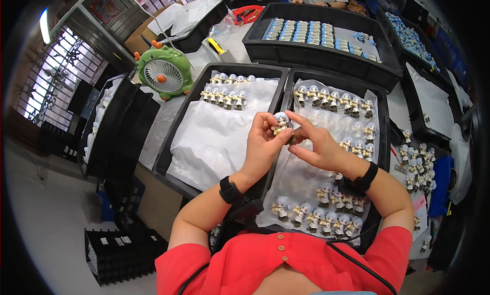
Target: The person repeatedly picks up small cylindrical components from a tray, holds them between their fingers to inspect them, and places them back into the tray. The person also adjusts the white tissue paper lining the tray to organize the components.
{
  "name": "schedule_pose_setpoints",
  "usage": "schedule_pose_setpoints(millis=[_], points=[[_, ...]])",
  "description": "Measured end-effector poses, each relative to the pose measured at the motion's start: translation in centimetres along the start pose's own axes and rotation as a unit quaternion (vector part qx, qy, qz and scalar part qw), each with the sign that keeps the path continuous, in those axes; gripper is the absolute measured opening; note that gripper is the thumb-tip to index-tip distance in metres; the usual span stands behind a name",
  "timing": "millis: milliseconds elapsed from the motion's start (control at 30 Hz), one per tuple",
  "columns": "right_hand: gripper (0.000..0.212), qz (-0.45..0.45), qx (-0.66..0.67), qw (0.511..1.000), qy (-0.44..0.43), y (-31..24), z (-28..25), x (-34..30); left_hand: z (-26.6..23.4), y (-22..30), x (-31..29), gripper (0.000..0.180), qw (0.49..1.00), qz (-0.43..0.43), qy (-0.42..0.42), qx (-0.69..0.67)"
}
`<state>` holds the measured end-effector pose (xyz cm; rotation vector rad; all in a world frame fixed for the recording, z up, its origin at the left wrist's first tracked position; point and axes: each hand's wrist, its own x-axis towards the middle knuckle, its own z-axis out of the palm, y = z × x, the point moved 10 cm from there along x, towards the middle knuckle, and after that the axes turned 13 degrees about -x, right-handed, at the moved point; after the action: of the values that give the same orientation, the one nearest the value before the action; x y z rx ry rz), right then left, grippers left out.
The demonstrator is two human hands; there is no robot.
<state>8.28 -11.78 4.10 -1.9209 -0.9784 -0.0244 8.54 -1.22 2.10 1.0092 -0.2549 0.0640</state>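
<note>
While the left hand (258,147) had its thumb and fingers clamped on a small figurine (282,120), the right hand (321,147) was raised to it from four o'clock. The right forefinger reached the pale-haired head and the right thumb stood lower, well apart from it; whether those fingers gripped or only touched, I could not tell. The figurine was held upright above the adjoining rims of two black trays.

Reading the dial from that figurine, with twelve away from the person, the left tray (170,151) spread toward eight o'clock, white sheeting over most of it and two short rows of figurines (223,97) at its far end. The right tray (384,126) stretched from one o'clock round to five, with further rows (319,218) lying on its lining. At half past twelve stood a deeper tray (326,57) of blue-topped figures (301,32). A green fan (162,73) faced in from ten o'clock, and a loose cluster of figurines (419,164) lay between three and four.
</note>
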Motion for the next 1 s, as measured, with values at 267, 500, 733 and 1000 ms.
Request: schedule_pose_setpoints(millis=[267,500,733,1000], points=[[0.052,0.006,-0.038,0.995,0.091,1.5,-5.0,0.9,-3.7,4.7,7.2,0.039,0.946,-0.024,-0.008,0.324],[0.044,0.068,-0.053,0.987,0.133,3.7,-7.0,0.8,-11.3,2.4,12.1,0.036,0.801,-0.081,0.034,0.592],[0.04,0.07,-0.064,0.986,0.137,4.1,-7.2,0.6,-13.7,-0.6,13.3,0.032,0.726,-0.128,0.055,0.673],[0.037,0.081,-0.067,0.986,0.132,4.5,-7.3,0.6,-12.6,-1.4,12.9,0.028,0.675,-0.033,0.024,0.737]])
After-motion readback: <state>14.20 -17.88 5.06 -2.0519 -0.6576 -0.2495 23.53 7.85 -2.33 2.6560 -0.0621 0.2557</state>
